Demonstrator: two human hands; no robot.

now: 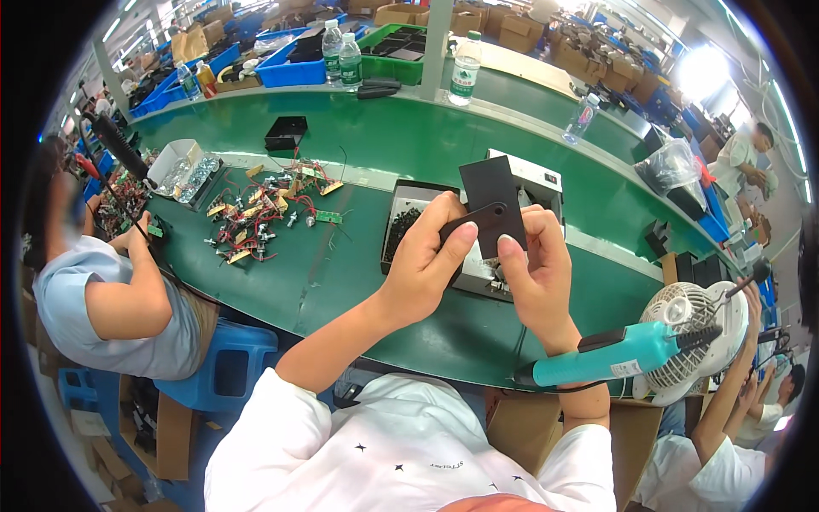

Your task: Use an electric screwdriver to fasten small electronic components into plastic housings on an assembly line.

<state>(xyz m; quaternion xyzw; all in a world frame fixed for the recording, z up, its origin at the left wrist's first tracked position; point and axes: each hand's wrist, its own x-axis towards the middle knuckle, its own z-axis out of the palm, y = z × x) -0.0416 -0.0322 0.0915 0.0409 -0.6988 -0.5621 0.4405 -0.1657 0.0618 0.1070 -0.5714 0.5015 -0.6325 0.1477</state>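
Observation:
In front of my chest, above the green workbench (350, 282), both hands hold up black plastic parts. My left hand (426, 252) is closed on a black piece with a rounded end (479, 217) and a small round hole. That piece overlaps a flat, rectangular black plastic case (488, 181). My right hand (537, 264) grips the case by its lower right edge, thumb on the front. Whether the two parts are joined, I cannot tell. Behind my hands sits an open box (413, 189) of small black parts. A teal electric screwdriver (610, 354) hangs across my right forearm.
Wired circuit boards (256, 209) lie heaped on the bench to the left, near a white box (183, 171) of metal parts. A black tray (286, 133) stands farther back. A fan (682, 328) is at right. A co-worker (111, 299) sits at left; bottles (465, 68) line the shelf.

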